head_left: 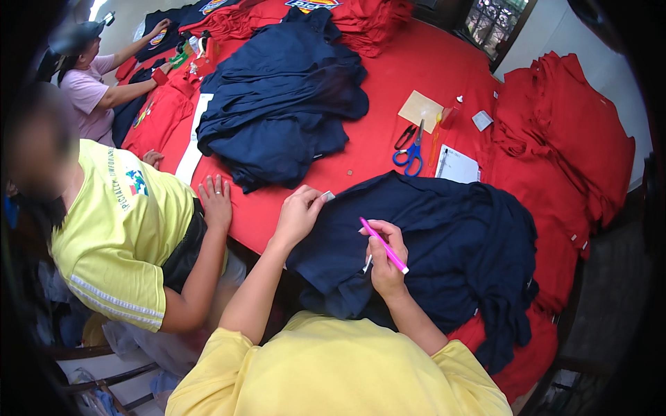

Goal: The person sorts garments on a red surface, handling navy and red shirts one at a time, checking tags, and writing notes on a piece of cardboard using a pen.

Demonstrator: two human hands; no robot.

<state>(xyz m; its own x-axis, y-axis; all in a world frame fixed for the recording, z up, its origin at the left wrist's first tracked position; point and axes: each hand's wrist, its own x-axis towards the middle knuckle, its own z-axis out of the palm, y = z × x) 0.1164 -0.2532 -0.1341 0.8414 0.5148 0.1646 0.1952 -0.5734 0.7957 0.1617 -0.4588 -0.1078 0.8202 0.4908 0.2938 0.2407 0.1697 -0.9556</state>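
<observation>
A dark navy garment (pixel 444 229) lies spread and rumpled on the red cloth-covered table in front of me. At its upper left edge, my left hand (pixel 300 216) pinches a small white tag (pixel 328 196) between thumb and fingers. Over the middle of the garment, my right hand (pixel 387 258) is closed around a bright pink pen (pixel 374 236), which slants from upper left to lower right. A small white piece (pixel 367 264) shows beside the right fingers; I cannot tell what it is or whether it is held.
Blue-handled scissors (pixel 411 157), black snips (pixel 404 137), brown paper (pixel 420 109) and a white note sheet (pixel 456 166) lie beyond the garment. Red garments (pixel 555 139) pile up right; navy ones (pixel 277 104) ahead. Two people stand left, one in yellow (pixel 125 229) close beside me.
</observation>
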